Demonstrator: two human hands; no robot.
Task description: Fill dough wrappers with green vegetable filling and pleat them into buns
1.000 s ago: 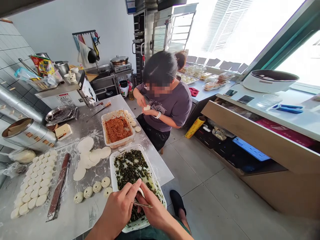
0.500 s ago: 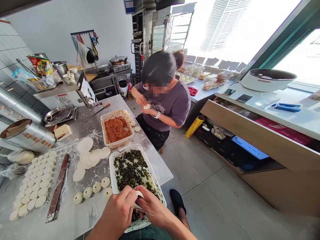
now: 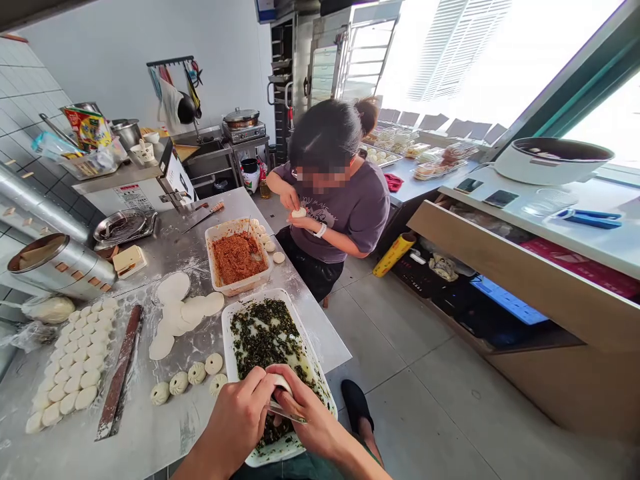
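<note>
My left hand (image 3: 239, 419) and my right hand (image 3: 309, 419) meet over the near end of a white tub of dark green filling (image 3: 265, 337). Both are closed round a white dough wrapper (image 3: 281, 385) pinched between them. A thin metal spatula (image 3: 287, 414) lies across my right hand's fingers. Several finished pleated buns (image 3: 187, 380) sit on the steel table (image 3: 165, 253) just left of the tub. Flat round wrappers (image 3: 177, 308) lie beyond them.
A second tub of red meat filling (image 3: 239, 257) stands farther back. A seated person (image 3: 333, 193) across the table folds a bun. Rows of dough pieces (image 3: 73, 363) and a wooden rolling pin (image 3: 120, 370) lie at left. A counter (image 3: 545, 220) runs along the right.
My hands have stayed together over the green tub, shifting slightly while working the wrapper. The view has drifted a little to the left.
</note>
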